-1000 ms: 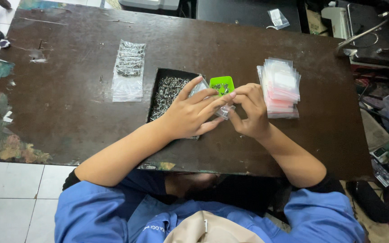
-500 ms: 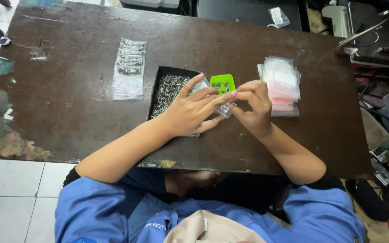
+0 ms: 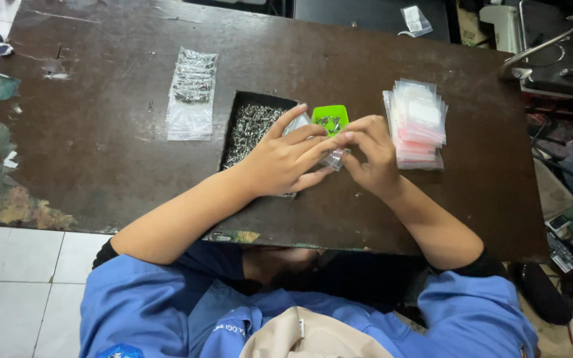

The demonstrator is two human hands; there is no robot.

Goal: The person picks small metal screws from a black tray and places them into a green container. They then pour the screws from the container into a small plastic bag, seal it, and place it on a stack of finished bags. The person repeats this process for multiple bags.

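Person at a dark brown table [image 3: 101, 166], both hands pinching one small clear bag [image 3: 334, 158].
Black tray [image 3: 237, 126] of metal bits sits mid-table, half hidden under left hand [image 3: 285, 159]; bag stack [image 3: 416, 122] right, filled bags [image 3: 192, 93] left with bare tabletop around them. Right hand [image 3: 371, 156] fingers closed on the bag, bag mostly covered. Green scoop [image 3: 330, 119] just beyond the fingertips.

Worn dark brown table [image 3: 101, 152], chipped paint at its left edge, white tiled floor [image 3: 14, 292], cluttered right side.

Glossy clear plastic bags [image 3: 417, 122]; shiny metal screws [image 3: 250, 126]; worn wooden table [image 3: 101, 166].
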